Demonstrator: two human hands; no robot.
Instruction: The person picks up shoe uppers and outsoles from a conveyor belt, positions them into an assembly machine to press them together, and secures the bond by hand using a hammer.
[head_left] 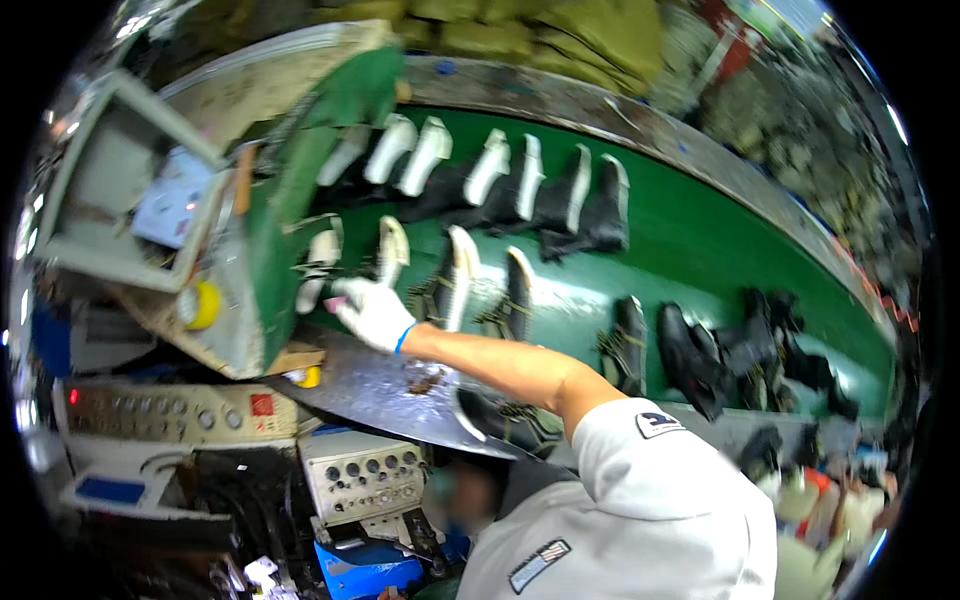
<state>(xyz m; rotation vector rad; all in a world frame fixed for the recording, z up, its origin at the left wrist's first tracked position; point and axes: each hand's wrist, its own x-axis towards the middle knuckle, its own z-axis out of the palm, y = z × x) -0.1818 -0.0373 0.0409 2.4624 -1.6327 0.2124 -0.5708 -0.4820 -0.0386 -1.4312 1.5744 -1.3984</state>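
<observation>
In a white glove with a blue cuff, my right hand (370, 312) reaches left across the near edge of a green belt. Its fingers are blurred and a small pink patch shows at their tips; whether they grip anything is unclear. Just beyond the fingertips lies a shoe with a whitish underside (321, 262) and dark lacing. Behind the hand another pale-bottomed shoe (392, 250) rests on the belt. To the right of the glove are a black shoe with a white sole side (458, 278) and a dark laced shoe (516, 298). My left hand is out of sight.
Black boot-shaped uppers with white faces (487, 172) line the far side of the green belt (690, 240). Black shoes (690, 355) cluster at the right. A metal plate (390, 385), a knobbed control panel (365, 475) and a yellow tape roll (199, 305) are nearer and left.
</observation>
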